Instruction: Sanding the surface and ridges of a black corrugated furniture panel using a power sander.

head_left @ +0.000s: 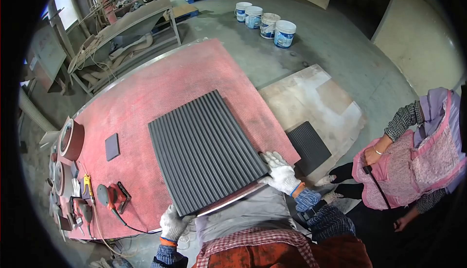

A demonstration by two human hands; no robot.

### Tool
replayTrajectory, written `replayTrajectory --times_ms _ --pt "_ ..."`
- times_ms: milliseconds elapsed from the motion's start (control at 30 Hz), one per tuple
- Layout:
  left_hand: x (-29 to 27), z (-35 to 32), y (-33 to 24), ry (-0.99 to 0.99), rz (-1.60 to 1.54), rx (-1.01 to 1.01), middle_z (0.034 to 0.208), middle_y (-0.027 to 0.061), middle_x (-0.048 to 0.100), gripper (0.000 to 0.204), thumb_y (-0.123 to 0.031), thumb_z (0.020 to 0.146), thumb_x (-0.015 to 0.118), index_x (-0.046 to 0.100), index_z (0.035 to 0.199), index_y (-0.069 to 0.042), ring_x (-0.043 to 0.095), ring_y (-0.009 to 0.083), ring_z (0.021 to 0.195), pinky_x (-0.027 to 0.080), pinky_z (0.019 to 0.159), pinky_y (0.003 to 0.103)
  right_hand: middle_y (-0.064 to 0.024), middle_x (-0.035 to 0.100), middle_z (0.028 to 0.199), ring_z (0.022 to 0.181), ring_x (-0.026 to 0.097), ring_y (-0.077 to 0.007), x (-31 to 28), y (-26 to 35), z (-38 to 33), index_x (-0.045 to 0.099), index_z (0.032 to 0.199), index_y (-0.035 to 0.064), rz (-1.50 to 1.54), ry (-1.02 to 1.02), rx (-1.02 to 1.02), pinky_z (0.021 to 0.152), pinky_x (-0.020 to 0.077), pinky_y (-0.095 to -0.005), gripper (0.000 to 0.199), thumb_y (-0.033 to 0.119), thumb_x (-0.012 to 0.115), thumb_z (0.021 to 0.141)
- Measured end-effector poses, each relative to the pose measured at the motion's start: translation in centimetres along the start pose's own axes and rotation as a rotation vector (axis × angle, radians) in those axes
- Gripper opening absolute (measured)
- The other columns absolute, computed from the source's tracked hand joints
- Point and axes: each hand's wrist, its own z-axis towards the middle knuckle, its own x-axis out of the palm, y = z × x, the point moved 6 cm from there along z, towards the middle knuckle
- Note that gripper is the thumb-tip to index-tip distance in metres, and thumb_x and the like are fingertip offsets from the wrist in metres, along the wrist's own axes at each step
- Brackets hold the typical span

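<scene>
A large dark grey ridged panel lies at a slant on the red textured mat of the worktable, its near edge reaching the table's front edge. My left hand, in a white knit glove, grips the panel's near left corner. At the near right corner my right hand, gloved the same way, holds the edge, with its fingers partly hidden under the panel. A small dark rectangular block lies on the mat to the left of the panel.
On the table's left are a red sander, a yellow air gun with a hose, and abrasive rolls. A smaller ridged panel rests on a board at right. A person stands close by; several buckets stand beyond.
</scene>
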Motion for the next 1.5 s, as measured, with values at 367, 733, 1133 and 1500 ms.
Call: replayTrajectory --times_ms 367,733,1133,1500 --pt "0.9 0.2 1.5 0.059 0.018 0.083 0.099 0.0168 0.070 0.080 -0.059 0.075 0.086 0.059 0.126 -0.003 0.073 0.0360 0.083 0.057 0.067 0.046 -0.0196 0.045 0.162 0.152 0.037 -0.0419 0.1 0.0 -0.4 0.045 0.157 0.0019 0.002 -0.192 -0.099 0.124 0.0349 -0.0476 0.097 0.053 0.079 0.082" --pt "0.3 0.5 0.9 0.069 -0.035 0.099 0.105 0.0175 0.073 0.077 -0.054 0.079 0.085 0.060 0.129 -0.002 0.074 0.0375 0.086 0.059 0.071 0.045 -0.0210 0.052 0.156 0.146 0.045 -0.0433 -0.1 0.6 -0.5 0.055 0.148 -0.0004 -0.041 -0.251 -0.135 0.122 0.0382 -0.0480 0.086 0.052 0.078 0.083" --pt "0.5 0.9 0.2 -0.041 -0.001 -0.125 0.079 0.0175 0.073 0.058 -0.054 0.090 0.076 0.064 0.122 -0.007 0.073 0.0397 0.070 0.057 0.061 0.048 -0.0223 0.069 0.134 0.131 0.060 -0.0413 0.5 1.2 0.1 0.076 0.090 -0.0006 -0.047 -0.553 -0.056 0.119 0.0398 -0.0530 0.051 0.049 0.079 0.080" --pt "-9.8 -4.7 1.3 -0.546 -0.009 -0.240 0.105 0.0148 0.073 0.049 -0.030 0.091 0.079 0.065 0.132 -0.006 0.073 0.0339 0.096 0.058 0.083 0.044 -0.0255 0.070 0.131 0.136 0.058 -0.0396 1.7 1.5 -1.0 0.075 0.108 -0.0038 -0.007 -0.562 -0.077 0.124 0.0349 -0.0536 0.039 0.033 0.069 0.097"
